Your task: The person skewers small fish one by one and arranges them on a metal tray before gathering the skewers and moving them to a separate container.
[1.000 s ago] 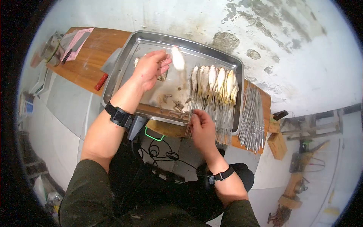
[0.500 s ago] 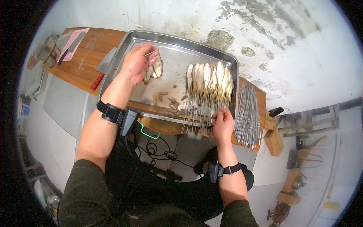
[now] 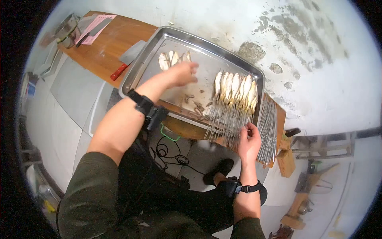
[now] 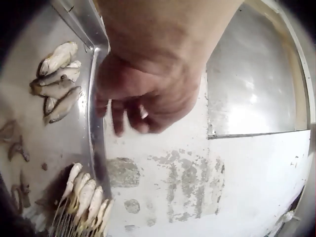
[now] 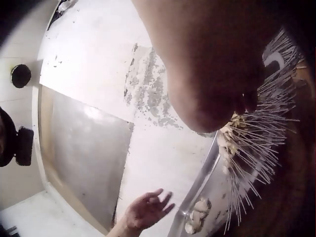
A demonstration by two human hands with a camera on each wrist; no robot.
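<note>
My left hand (image 3: 183, 74) is over the metal tray (image 3: 206, 59), just right of a small heap of loose fish (image 3: 164, 62). Its blurred fingers are extended; in the right wrist view this left hand (image 5: 147, 212) has its fingers spread. At the tray's right, a row of small pale, yellowish fish (image 3: 235, 85) lies on thin metal skewers (image 3: 223, 121) whose ends overhang the front edge. Close to those ends is my right hand (image 3: 250, 141), thumb and forefinger near each other. I cannot tell whether it pinches a skewer; the right wrist view hides its fingertips.
Loose skewers (image 3: 268, 131) lie in a bundle right of the tray. Dark scraps (image 3: 197, 110) sit near its front edge. A red-handled cleaver (image 3: 118, 72) is at the tray's left, and another knife (image 3: 94, 32) lies on pink paper. The wall (image 3: 223, 20) rises behind.
My left hand moved from above the loose fish toward the tray's middle. The right hand shifted rightward along the skewer ends, toward the loose bundle. The head view turned slightly.
</note>
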